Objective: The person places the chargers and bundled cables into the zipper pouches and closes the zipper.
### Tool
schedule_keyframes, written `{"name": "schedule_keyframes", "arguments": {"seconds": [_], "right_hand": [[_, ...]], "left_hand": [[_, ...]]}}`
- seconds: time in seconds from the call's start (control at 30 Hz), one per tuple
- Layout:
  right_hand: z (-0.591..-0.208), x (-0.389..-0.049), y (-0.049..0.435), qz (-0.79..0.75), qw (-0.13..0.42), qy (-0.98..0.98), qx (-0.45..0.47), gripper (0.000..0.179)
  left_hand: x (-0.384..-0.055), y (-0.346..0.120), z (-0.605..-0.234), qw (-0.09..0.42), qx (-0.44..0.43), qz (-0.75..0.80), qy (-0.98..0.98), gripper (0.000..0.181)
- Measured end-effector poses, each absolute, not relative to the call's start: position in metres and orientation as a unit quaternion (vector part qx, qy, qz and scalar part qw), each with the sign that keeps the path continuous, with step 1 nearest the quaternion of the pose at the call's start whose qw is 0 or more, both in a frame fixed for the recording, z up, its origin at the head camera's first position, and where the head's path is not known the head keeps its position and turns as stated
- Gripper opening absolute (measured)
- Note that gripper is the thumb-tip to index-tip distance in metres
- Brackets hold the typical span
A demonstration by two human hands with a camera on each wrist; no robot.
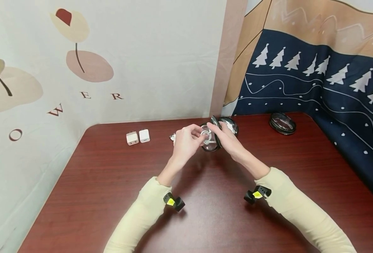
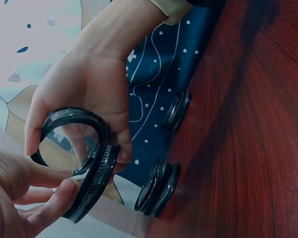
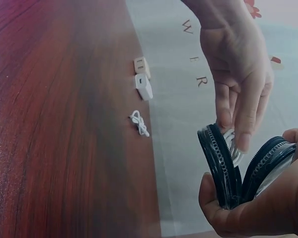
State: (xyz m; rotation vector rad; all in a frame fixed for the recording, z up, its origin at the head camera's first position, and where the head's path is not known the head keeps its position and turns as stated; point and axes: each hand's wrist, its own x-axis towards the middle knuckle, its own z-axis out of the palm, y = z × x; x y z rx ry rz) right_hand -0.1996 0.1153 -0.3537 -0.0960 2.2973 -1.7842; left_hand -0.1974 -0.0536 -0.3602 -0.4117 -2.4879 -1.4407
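My right hand [image 1: 230, 141] holds a round clear zip case [image 3: 216, 156] with black edging, its two halves spread apart above the table. A coiled white cable [image 1: 207, 135] lies at one half of the case. My left hand [image 1: 185, 143] pinches this cable [image 3: 232, 148] between thumb and fingers at the case's opening. The left fingertips cover part of the coil. Close behind the right hand is another round case [image 1: 232, 124] on the table.
A third round case [image 1: 282, 123] lies at the back right of the table. Two chargers, one beige [image 1: 132, 138] and one white [image 1: 144, 135], stand at the back left. A second bundled white cable [image 3: 139, 123] is beside the left hand. Fabric hangs behind the table.
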Motion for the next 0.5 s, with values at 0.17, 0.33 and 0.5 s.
{"name": "schedule_keyframes", "arguments": {"seconds": [0.17, 0.33, 0.5], "right_hand": [[-0.3529, -0.2004, 0.1157, -0.647, 0.118, 0.753, -0.036, 0.074], [-0.3539, -0.2024, 0.1152, -0.668, 0.129, 0.732, -0.034, 0.065], [-0.3556, -0.2047, 0.1157, -0.684, 0.138, 0.716, -0.028, 0.058]], "left_hand": [[-0.1981, -0.0547, -0.3612, 0.122, -0.143, -0.477, -0.859, 0.014], [-0.2005, -0.056, -0.3623, 0.148, -0.163, -0.434, -0.874, 0.015], [-0.201, -0.0576, -0.3636, 0.184, -0.173, -0.388, -0.886, 0.016]]}}
